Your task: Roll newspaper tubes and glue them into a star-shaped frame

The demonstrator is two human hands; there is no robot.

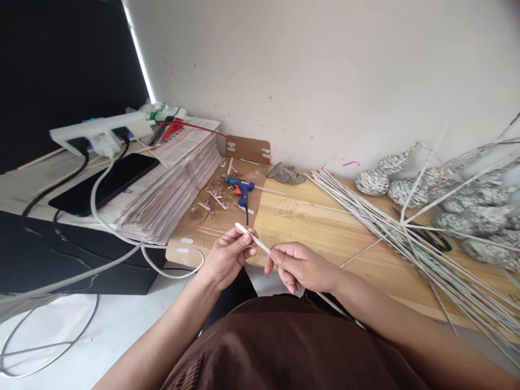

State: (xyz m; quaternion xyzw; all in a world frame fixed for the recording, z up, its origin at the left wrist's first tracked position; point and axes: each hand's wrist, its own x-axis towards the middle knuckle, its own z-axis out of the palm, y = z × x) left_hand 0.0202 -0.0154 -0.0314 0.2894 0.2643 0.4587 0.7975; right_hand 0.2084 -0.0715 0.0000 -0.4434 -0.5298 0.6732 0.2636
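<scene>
Your left hand (231,255) is closed in a pinch on a rolled-paper stick (260,243), thumb on the upper side and fingers curled beneath, close to the stick's far end. That end projects a short way past your left thumb and forefinger, clear of the grip. Your right hand (299,265) grips the same stick farther along, between thumb and forefinger, its remaining fingers loosely bent; a bare section of the stick spans the gap between your hands. The stick is found in front of your body, near the front edge of the wooden table (292,227). Its long axis runs obliquely, from upper left, away from you, to lower right, toward your torso, with the free end pointing forward and to your left. A pale length seen below your right wrist lines up with this axis; your right hand hides the join. Beyond the free end, a blue glue gun (244,190) lies on a cardboard sheet (199,230) among paper scraps, nozzle to your left. To your right, a bundle of paper sticks (357,208) lies diagonally across the table; to your left, a smartphone (105,184) rests on a newspaper stack (174,189).
</scene>
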